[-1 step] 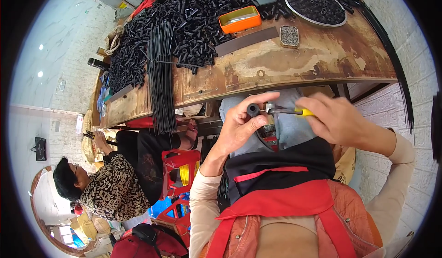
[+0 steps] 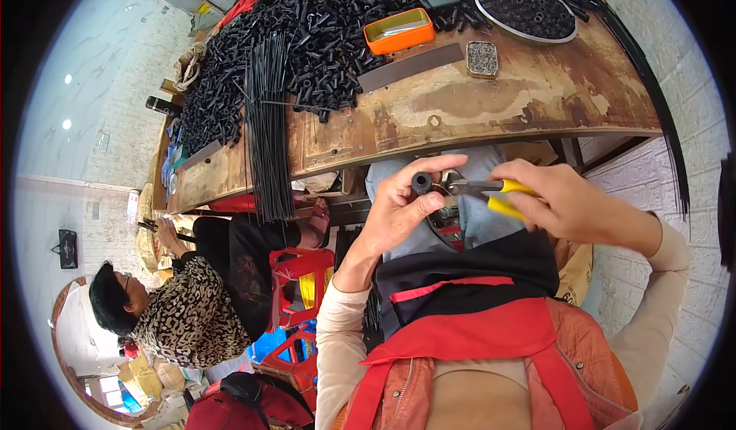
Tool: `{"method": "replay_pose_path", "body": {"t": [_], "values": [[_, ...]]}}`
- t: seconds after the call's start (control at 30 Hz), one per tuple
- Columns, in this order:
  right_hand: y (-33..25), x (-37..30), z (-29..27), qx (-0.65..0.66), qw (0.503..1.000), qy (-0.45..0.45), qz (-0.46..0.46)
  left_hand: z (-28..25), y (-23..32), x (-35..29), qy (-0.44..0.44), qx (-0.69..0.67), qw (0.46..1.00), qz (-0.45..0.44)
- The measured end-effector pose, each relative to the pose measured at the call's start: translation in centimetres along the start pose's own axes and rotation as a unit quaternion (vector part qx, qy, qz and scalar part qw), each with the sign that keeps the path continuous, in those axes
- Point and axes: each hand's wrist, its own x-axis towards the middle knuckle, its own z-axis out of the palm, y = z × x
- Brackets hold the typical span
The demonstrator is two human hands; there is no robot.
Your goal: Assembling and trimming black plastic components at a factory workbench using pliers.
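Note:
My left hand [image 2: 400, 209] grips a short black tube [image 2: 421, 184], its round open end facing up between thumb and fingers. In my right hand [image 2: 553, 198] is a pair of pliers [image 2: 491, 189] with yellow handles, spread apart. The metal jaws lie right beside the tube, between my left forefinger and thumb; whether they touch it, I cannot tell. Both hands are over my lap, just below the table's front edge. The right hand is somewhat blurred.
The wooden table [image 2: 460, 115] bears a heap of black tubes [image 2: 322, 39], a bundle of black rods [image 2: 268, 138], an orange tray [image 2: 399, 32], a small box of metal bits [image 2: 482, 59] and a round tray [image 2: 573, 40]. Another person [image 2: 184, 303] sits at left near red stools [image 2: 299, 284].
The pliers' handles have spread apart from nearly closed, with the right hand's fingers loosening around them. My left hand and the black tube have stayed in place.

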Motion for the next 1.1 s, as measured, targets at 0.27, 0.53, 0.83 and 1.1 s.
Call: {"method": "replay_pose_path", "body": {"t": [0.27,0.53,0.83,1.1], "values": [[-0.2,-0.1,0.3,0.21,0.967,-0.073,0.124,0.6,0.4,0.2,0.014,0.026,0.999,0.027],[1.2,0.2,2.7,0.208,0.969,-0.078,0.111,1.0,0.2,0.1,0.017,0.085,0.993,0.078],[0.9,0.4,2.0,0.17,0.971,-0.104,0.13,1.0,0.0,0.0,0.049,0.152,0.986,0.058],[-1.6,3.7,-4.2,0.268,0.855,-0.333,0.295,0.7,0.9,-0.2,-0.041,0.109,0.992,0.039]]}}
